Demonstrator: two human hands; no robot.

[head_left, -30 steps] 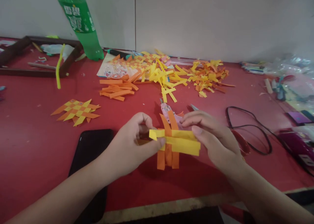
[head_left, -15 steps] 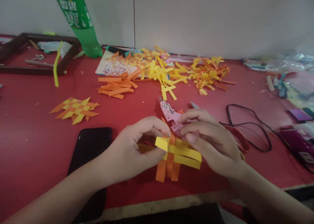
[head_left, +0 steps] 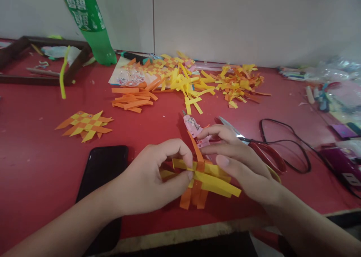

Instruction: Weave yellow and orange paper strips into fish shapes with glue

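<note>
My left hand (head_left: 162,178) pinches a yellow paper strip (head_left: 217,182) between thumb and forefinger. The strip is part of a half-woven piece of orange and yellow strips, with orange ends (head_left: 194,197) hanging toward the table's front edge. My right hand (head_left: 239,155) hovers over the right side of the weave, fingers bent and apart; its fingertips are near an upright orange strip (head_left: 197,148). Just behind the weave lies a pink glue gun (head_left: 192,125), partly covered by my right hand. Scissors with red handles (head_left: 267,155) lie beside that hand.
A finished woven paper fish (head_left: 87,125) and a black phone (head_left: 105,167) lie to the left. Behind are piles of orange strips (head_left: 135,99), yellow strips (head_left: 183,82) and paper scraps (head_left: 239,84). A green bottle (head_left: 96,35) stands by the wall. A black cord (head_left: 296,136) loops at right.
My left hand has shifted its pinch onto the yellow strip, which now slants down to the right. An orange strip now stands up behind it. My right hand has moved slightly left and down.
</note>
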